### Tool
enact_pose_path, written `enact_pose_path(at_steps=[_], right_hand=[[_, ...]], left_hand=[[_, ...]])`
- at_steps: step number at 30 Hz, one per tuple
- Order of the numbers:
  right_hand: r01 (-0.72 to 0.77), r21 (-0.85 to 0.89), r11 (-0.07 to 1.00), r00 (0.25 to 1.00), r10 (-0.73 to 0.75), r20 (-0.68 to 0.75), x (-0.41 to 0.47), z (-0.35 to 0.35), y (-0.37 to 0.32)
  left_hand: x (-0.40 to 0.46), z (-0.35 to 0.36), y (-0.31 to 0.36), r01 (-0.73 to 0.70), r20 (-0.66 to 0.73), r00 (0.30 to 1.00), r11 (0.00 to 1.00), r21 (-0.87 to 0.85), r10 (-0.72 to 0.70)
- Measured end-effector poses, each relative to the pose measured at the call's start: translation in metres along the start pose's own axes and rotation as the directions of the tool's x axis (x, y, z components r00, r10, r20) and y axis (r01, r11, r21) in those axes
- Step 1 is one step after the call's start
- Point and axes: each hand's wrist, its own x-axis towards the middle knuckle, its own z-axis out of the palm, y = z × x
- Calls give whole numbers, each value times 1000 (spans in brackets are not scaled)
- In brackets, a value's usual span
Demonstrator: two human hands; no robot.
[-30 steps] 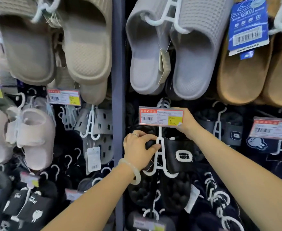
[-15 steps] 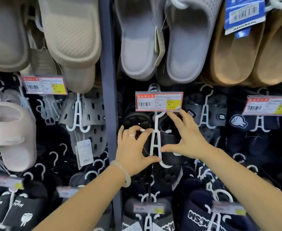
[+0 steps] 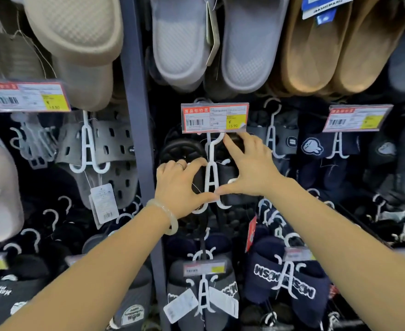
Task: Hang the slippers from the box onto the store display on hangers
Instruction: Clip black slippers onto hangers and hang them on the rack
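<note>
A: Hanging under the red and yellow price tag, a white hanger is seen in the head view, its hook just below the tag's lower edge. How are the black slippers placed?

B: One dark slipper is seen left of the hanger and one right of it, both clipped to it, below the tag.

A: And the left hand?

B: It is placed left of the hanger, below the tag. Its fingers are curved over the left slipper and its thumb tip is laid against the hanger's lower part. A ring and a pale bangle are worn.

A: The right hand?

B: It is spread, right of the hanger. The forefinger is stretched up to the tag's lower edge by the hook, the thumb is pointed left at the hanger's foot, near the other thumb. Nothing is clasped by it.

A: Above the tag?

B: Grey slippers are hung there.
</note>
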Motion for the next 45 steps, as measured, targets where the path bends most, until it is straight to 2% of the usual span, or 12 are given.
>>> enact_pose_path(at_steps=[3,6,8,12,17,22,25,31,34,36,41,45], right_hand=[[-18,-2,1000,999,18,37,5,0,-9],[-13,128,992,1000,12,11,-1,-1,-9],[-15,223,975,999,24,-38,-14,3,-8],[-35,218,975,999,36,0,-37,11,-7],[-71,258,964,997,65,32,-50,15,-4],[-95,279,956,995,90,31,-85,13,11],[-135,274,952,990,118,79,-118,12,27],[-273,222,936,950,226,213,-220,4,82],[-368,177,913,901,302,312,-292,-9,112],[-424,134,896,864,355,356,-345,-21,134],[-597,43,801,739,528,419,-473,-57,196],[-692,17,722,654,617,438,-551,-79,249]], left_hand=[[3,6,-7,-42,-16,999,998,43,43],[-4,15,-14,-57,-164,985,998,13,59],[-13,23,-15,-74,-242,966,995,62,87],[-24,30,-15,-102,-157,979,980,170,129],[-30,25,-3,-91,-138,984,986,139,110],[-42,27,31,-220,-142,962,971,94,232],[-51,35,67,-293,-63,953,953,77,298],[-88,57,163,-320,227,922,947,-5,313],[-116,72,226,-306,417,854,948,-82,312],[-135,83,275,-307,494,805,943,-128,329],[-190,118,404,-316,596,689,911,-264,412],[-222,137,493,-327,671,559,873,-362,488]])
